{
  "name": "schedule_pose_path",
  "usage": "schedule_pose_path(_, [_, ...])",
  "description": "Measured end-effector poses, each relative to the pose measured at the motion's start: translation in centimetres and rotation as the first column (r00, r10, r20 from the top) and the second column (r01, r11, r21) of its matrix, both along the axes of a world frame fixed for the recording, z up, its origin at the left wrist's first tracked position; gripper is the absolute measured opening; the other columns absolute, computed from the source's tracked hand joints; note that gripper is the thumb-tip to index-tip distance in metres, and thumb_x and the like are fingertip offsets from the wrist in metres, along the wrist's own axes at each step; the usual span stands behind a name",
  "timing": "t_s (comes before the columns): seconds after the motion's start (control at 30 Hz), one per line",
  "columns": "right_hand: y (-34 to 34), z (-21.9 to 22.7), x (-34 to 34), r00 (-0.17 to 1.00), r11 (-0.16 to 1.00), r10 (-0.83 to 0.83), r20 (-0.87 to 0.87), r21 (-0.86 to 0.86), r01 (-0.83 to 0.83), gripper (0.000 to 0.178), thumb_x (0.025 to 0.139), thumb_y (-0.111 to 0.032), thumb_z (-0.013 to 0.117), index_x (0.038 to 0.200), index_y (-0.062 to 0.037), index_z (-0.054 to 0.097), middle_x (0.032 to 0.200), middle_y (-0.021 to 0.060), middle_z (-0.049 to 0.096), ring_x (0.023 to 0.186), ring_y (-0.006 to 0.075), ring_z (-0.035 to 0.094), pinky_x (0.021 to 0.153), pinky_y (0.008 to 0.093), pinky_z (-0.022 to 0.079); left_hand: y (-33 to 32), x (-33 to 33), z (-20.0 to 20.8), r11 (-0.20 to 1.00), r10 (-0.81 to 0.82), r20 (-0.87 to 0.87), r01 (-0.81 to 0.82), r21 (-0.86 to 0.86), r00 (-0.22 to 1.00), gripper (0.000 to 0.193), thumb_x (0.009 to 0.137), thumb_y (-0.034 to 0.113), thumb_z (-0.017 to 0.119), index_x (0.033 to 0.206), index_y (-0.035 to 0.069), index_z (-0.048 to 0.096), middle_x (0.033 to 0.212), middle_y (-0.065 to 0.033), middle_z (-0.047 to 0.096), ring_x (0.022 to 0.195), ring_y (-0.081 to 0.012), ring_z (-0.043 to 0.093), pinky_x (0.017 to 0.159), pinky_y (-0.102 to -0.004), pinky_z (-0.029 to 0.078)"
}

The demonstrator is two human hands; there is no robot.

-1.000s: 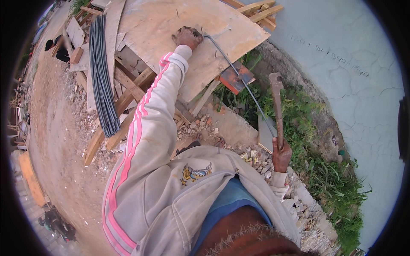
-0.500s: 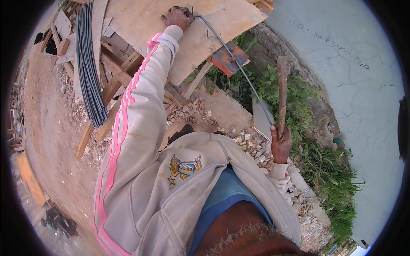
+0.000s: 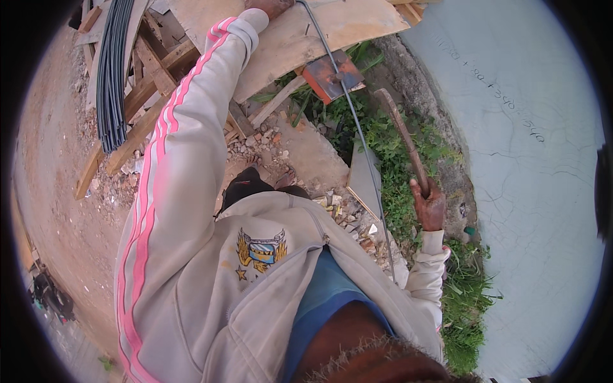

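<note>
A long thin steel rod [image 3: 363, 131] runs from the board, across a dark-topped orange block [image 3: 333, 78], down beside my right sleeve. My left hand [image 3: 271, 6] is at the upper edge over the board, closed at the rod's bent end; most of its fingers are cut off by the edge. In my right hand [image 3: 430, 207] is a rusty metal bar [image 3: 404, 137] with a slightly bent tip, held by its lower end and slanting up to the left. That hand is apart from the rod, to its right.
A wooden board [image 3: 271, 64] with a nail standing up lies ahead. Left of it are a bundle of steel rods [image 3: 112, 83] and timber pieces [image 3: 153, 67]. Rubble [image 3: 265, 143] covers the ground below. Green plants [image 3: 399, 185] grow along a cracked pale wall [image 3: 530, 191] on the right.
My right hand has moved right, away from the rod, and the rusty bar has tipped from upright to leaning left. The view has shifted, so my left hand is now partly out of frame.
</note>
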State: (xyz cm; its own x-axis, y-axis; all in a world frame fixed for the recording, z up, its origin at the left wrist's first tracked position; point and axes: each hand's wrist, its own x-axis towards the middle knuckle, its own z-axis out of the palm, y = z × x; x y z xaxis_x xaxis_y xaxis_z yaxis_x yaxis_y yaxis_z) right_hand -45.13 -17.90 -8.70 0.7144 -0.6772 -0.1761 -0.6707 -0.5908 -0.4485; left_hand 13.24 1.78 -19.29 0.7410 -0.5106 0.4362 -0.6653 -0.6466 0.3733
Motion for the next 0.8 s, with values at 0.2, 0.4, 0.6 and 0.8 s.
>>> schedule_pose_path(0.2, [-4.0,-3.3,5.4,0.983,0.984,0.181,0.038,-0.014,-0.18,0.039,0.088,-0.042,0.076,0.088,-0.0035,0.07,0.056,0.011,0.051,0.049,0.0225,0.05,0.051,0.0385,0.041,0.6,-0.5,0.7,0.996,0.082,-0.062,-0.084,-0.022,0.995,0.017,0.085,0.038,0.064,0.089,0.023,0.071,0.11,-0.0041,0.068,0.113,-0.0285,0.058,0.096,-0.0651,0.037])
schedule_pose_path(0.4, [-8.8,-4.4,9.7,0.927,0.923,0.369,-0.063,-0.092,-0.374,0.034,0.086,-0.039,0.077,0.089,-0.0049,0.072,0.059,0.0158,0.057,0.049,0.0292,0.054,0.051,0.0405,0.043,0.8,-0.7,0.9,0.998,0.062,-0.08,-0.063,-0.011,0.995,0.019,0.084,0.039,0.066,0.091,0.021,0.071,0.116,-0.0066,0.066,0.12,-0.0289,0.055,0.097,-0.067,0.036])
schedule_pose_path(0.6, [-10.8,-3.4,12.1,0.877,0.86,0.474,-0.072,-0.174,-0.479,0.029,0.083,-0.036,0.077,0.088,-0.0077,0.071,0.062,0.0177,0.06,0.055,0.0365,0.06,0.054,0.0432,0.047,0.9,-0.9,1.5,0.999,0.029,-0.127,-0.032,-0.02,0.992,0.024,0.081,0.039,0.068,0.095,0.02,0.071,0.118,-0.0055,0.066,0.127,-0.0291,0.051,0.102,-0.0725,0.032])
schedule_pose_path(0.8, [-12.3,-3.8,12.9,0.836,0.807,0.544,-0.07,-0.23,-0.544,0.027,0.079,-0.033,0.078,0.087,-0.009,0.07,0.064,0.0173,0.061,0.059,0.038,0.063,0.054,0.0453,0.047,1.0,-0.9,1.5,0.999,0.032,-0.137,-0.031,0.01,0.99,0.025,0.08,0.038,0.069,0.096,0.019,0.071,0.118,-0.0055,0.066,0.128,-0.0289,0.051,0.104,-0.0755,0.031])
